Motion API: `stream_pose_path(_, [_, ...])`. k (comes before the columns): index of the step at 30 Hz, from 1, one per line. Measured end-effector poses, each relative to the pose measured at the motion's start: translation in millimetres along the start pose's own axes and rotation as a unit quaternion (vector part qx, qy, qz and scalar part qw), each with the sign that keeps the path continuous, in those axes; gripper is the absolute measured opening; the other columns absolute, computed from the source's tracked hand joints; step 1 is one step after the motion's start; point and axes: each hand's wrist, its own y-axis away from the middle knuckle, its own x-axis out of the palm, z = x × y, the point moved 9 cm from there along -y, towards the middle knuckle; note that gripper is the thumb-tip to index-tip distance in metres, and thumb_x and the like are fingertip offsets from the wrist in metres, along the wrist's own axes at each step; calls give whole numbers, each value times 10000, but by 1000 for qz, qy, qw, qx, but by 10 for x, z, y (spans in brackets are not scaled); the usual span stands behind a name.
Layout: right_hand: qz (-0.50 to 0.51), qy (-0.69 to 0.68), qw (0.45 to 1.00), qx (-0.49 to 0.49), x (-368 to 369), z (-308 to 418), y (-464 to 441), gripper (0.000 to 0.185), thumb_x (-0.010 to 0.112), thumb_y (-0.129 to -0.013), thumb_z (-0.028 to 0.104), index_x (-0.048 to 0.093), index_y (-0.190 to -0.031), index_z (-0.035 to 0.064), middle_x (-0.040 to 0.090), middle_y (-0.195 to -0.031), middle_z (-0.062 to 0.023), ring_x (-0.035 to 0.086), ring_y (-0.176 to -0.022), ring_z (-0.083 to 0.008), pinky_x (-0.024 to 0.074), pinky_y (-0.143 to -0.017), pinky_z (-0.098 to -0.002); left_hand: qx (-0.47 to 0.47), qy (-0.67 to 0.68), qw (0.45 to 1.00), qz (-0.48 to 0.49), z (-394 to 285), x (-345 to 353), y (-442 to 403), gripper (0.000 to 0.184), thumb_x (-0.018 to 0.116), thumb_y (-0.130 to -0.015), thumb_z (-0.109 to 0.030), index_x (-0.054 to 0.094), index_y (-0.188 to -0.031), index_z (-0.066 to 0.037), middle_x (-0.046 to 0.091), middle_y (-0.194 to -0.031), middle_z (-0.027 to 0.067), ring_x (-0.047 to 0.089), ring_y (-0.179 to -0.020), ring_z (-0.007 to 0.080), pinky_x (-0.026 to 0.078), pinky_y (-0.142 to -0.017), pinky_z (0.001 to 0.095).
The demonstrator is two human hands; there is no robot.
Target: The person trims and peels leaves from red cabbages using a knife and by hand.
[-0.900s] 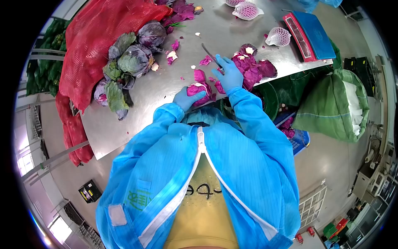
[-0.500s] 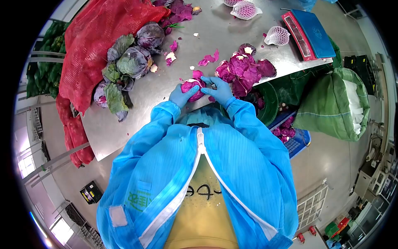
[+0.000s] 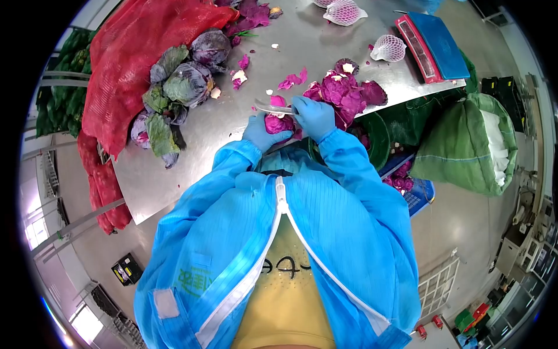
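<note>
Nearest the body, at the near edge of the bench, the left hand, in a blue glove, is closed around a small purple cabbage, cupping its left and near sides with the thumb laid across the near face. The cabbage sits between the two hands, roughly round with no clear long axis, so the line that matters is that of the knife. The right hand, gloved likewise, has its grip closed on the handle, which the fingers hide. From that grip the blade runs leftward and slightly away from the body, its curved tip reaching past the cabbage's middle toward the left side. The blade lies across the cabbage's far upper side, opposite the left thumb; whether the edge touches the surface cannot be told. The cabbage thus lies to the left of the right grip and a little nearer the body, while the left hand is the one in contact with it. Just beyond the blade is a bright purple leaf. Farther off, a heap of purple leaves lies beyond and right of the right hand, and untrimmed cabbages rest well to the left, against a red mesh sack.
</note>
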Motion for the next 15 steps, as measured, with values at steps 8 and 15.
stream_pose_path(8, [18,-107,956,274,305,-686,101,327,640,-814,228,569,-1103,96,587,-944,-88,619,-759,-261,501,-661,-376,61,50,997,-2,139,11,27,928,815,-549,-499,426,-1288,-95,479,-1170,207,493,-1096,344,422,-954,394])
stream_pose_path(15, [139,-273,887,346,742,-326,733,506,745,-711,384,608,-1040,24,601,-904,-149,606,-849,-279,484,-740,-369,3,249,968,-17,486,-49,116,1026,844,-567,-426,323,-1386,-93,447,-1264,191,485,-1169,304,402,-1001,370])
